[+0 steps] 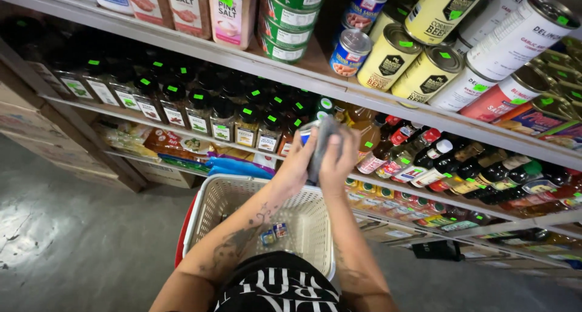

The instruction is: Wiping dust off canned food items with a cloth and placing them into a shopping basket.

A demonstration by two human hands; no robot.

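Grey cloth (pixel 324 145): held up in front of the shelving, clasped between both hands at about the level of the middle shelf (pixel 182 130); a small white-and-blue item (pixel 305 132) shows at its upper left edge, kind not discernible.
Left hand (pixel 297 160): fingers curled against the cloth's left side, gripping it; forearm tattooed.
Right hand (pixel 338 160): fingers wrapped over the cloth's right side, gripping it.
Cream plastic basket (pixel 209 209): directly below the hands, lattice-walled with a red edge at its left; two small packets (pixel 274 234) lie on its floor.
Dark spice jars (pixel 200 109): a row with black lids and green stickers, on the middle shelf left of the hands.
Sauce bottles (pixel 436 157): lying in a row right of the hands.
Yellow cans (pixel 412 60): on the upper shelf, beside white cans (pixel 515 36).
Pink salt jars (pixel 230 12): upper shelf, left.
Grey concrete floor (pixel 73 245): lower left.
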